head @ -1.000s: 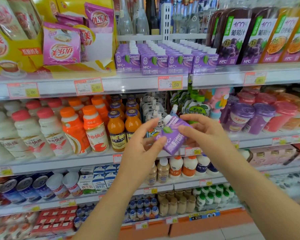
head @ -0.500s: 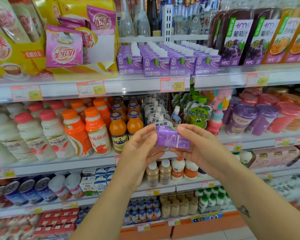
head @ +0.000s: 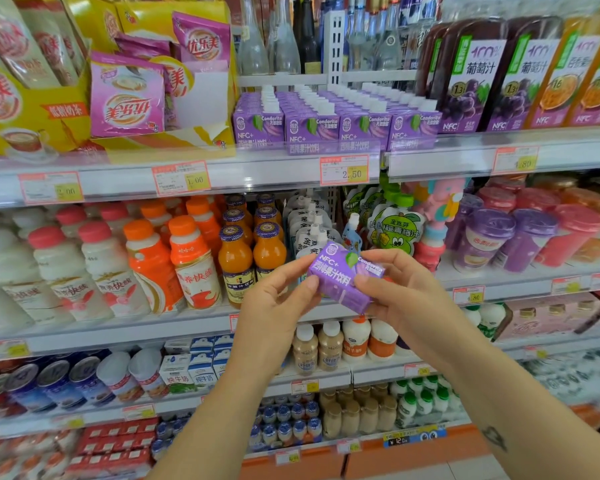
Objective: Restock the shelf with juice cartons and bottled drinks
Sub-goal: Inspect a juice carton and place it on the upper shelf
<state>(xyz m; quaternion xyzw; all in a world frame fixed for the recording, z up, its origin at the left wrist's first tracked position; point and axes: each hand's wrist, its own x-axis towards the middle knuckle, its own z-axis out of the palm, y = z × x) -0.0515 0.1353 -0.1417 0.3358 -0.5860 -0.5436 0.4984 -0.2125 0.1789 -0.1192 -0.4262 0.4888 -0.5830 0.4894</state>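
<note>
A small purple juice carton (head: 340, 277) is held in front of the middle shelf, tilted with its printed face toward me. My left hand (head: 278, 306) pinches its left end between thumb and fingers. My right hand (head: 400, 292) grips its right end, thumb on the front face. Above, on the upper shelf (head: 278, 174), stand rows of matching purple cartons (head: 333, 124) behind a 2.50 price tag.
Orange and white drink bottles (head: 174, 261) fill the middle shelf on the left, pouches and purple cups (head: 482, 240) on the right. Large grape juice bottles (head: 475, 77) stand right of the carton rows, yellow milk-tea boxes (head: 35, 109) left. Lower shelves hold cans and small bottles.
Both hands have turned the carton over: its plain side showed half a second ago, now the printed front faces me. The hands stay at about the same height.
</note>
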